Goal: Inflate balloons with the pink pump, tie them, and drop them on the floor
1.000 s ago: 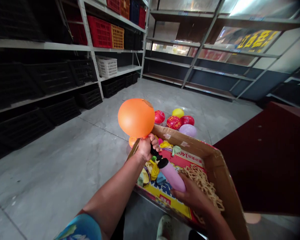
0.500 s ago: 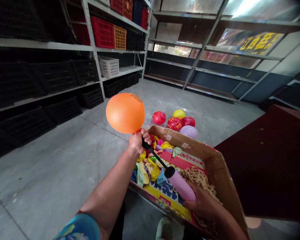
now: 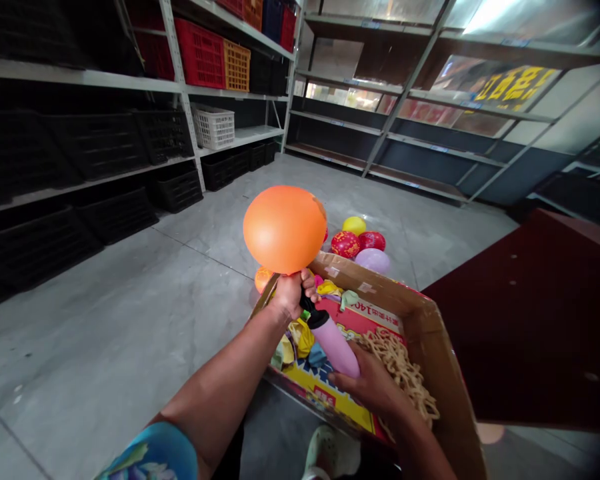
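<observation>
An inflated orange balloon (image 3: pixel 285 229) sits above my left hand (image 3: pixel 294 293), whose fingers are closed round its neck and the black nozzle end of a balloon pump. My right hand (image 3: pixel 367 380) is wrapped round the pump's pink barrel (image 3: pixel 336 348). The black rod between barrel and nozzle end is mostly pushed in. Below both hands is an open cardboard box (image 3: pixel 415 300). Limp balloons (image 3: pixel 303 337) of several colours lie at its left, and a heap of beige rope (image 3: pixel 400 367) at its right.
Inflated balloons, among them a yellow one (image 3: pixel 355 225) and a lilac one (image 3: pixel 373 261), rest on the floor beyond the box. Another orange balloon (image 3: pixel 263 279) touches its left side. A dark red panel (image 3: pixel 525 327) stands at right. Shelves with crates (image 3: pixel 200 53) line the left.
My right hand has pushed the pink barrel up toward my left hand, so less rod shows. The orange balloon looks larger and has shifted right in view along with my left hand.
</observation>
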### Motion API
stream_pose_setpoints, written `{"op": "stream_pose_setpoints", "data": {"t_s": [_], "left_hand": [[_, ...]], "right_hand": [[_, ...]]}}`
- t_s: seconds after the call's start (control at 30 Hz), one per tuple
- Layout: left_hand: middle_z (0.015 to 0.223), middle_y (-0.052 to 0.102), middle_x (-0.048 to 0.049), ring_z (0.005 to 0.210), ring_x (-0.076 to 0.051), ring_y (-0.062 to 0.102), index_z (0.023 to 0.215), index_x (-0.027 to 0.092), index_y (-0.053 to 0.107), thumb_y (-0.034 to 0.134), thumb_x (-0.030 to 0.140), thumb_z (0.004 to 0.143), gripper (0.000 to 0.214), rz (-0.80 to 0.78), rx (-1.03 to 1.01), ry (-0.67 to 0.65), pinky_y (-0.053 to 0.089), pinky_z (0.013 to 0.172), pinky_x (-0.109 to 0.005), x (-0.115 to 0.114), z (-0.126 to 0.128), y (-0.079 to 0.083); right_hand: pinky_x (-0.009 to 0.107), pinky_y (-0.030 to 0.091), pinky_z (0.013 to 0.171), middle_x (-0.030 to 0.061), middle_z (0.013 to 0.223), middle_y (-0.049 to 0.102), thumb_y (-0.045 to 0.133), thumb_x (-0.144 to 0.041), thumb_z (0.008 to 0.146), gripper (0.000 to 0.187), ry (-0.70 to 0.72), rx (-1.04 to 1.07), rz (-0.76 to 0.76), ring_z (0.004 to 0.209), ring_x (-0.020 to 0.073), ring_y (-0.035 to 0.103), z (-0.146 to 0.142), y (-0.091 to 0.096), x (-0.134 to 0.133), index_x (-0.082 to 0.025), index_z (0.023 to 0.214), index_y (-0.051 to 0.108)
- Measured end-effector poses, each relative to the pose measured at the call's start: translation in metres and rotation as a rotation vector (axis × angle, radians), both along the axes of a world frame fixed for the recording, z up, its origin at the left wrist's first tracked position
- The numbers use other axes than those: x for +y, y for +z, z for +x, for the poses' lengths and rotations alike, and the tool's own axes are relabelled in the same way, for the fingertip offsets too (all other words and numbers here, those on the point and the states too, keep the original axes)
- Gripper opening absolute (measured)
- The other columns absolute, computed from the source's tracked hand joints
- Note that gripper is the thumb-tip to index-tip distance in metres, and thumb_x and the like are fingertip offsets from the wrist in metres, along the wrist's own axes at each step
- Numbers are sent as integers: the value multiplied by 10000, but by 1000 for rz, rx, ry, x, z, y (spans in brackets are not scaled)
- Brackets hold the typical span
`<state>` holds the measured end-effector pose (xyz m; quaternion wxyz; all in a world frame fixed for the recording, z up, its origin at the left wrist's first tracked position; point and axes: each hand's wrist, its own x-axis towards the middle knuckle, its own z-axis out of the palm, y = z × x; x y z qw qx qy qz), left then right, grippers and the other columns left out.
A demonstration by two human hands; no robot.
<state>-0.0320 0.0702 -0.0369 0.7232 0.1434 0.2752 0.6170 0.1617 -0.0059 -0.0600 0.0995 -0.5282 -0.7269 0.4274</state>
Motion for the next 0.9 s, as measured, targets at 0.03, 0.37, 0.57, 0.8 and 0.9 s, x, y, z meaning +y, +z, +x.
{"op": "stream_pose_setpoints", "data": {"t_s": [0.03, 0.37, 0.57, 0.8, 0.9], "left_hand": [[485, 242, 56, 364, -68, 273, 601, 191, 287, 419, 103, 676, 176, 1, 2, -3, 276, 359, -191, 0, 0, 0], [494, 236, 67, 350, -66, 281, 615, 196, 263, 401, 36, 624, 211, -4, -26, 139, 282, 372, -197, 12, -31, 8], [502, 244, 65, 350, -66, 281, 621, 197, 270, 389, 40, 630, 197, -22, -38, 181, 269, 372, -197, 13, -34, 6], [499, 228, 73, 338, -56, 269, 620, 198, 264, 412, 40, 623, 217, -70, -27, 104, 270, 370, -188, 6, -11, 2], [489, 241, 68, 341, -61, 278, 622, 197, 281, 415, 60, 631, 193, -71, -10, 70, 278, 367, -189, 4, -5, 2]], "right_hand": [[227, 407, 574, 19, 793, 626, 635, -317, 685, 354, -2, 0, -6, 657, 143, 517, -1, 1, 0, -148, 992, 588], [297, 477, 743, 56, 971, 691, 623, -285, 608, 505, 46, 20, -142, 830, 234, 601, 46, -2, -1, -174, 1100, 622], [307, 482, 738, 46, 960, 691, 628, -320, 638, 489, 70, 9, -136, 842, 244, 609, 47, -2, 0, -192, 1110, 613], [249, 430, 588, 28, 826, 658, 627, -333, 697, 350, 30, 5, -29, 681, 165, 559, 5, 1, 2, -152, 995, 603], [251, 428, 578, 23, 791, 648, 638, -352, 701, 351, -3, -22, 10, 666, 161, 548, -5, 4, 2, -151, 985, 594]]}}
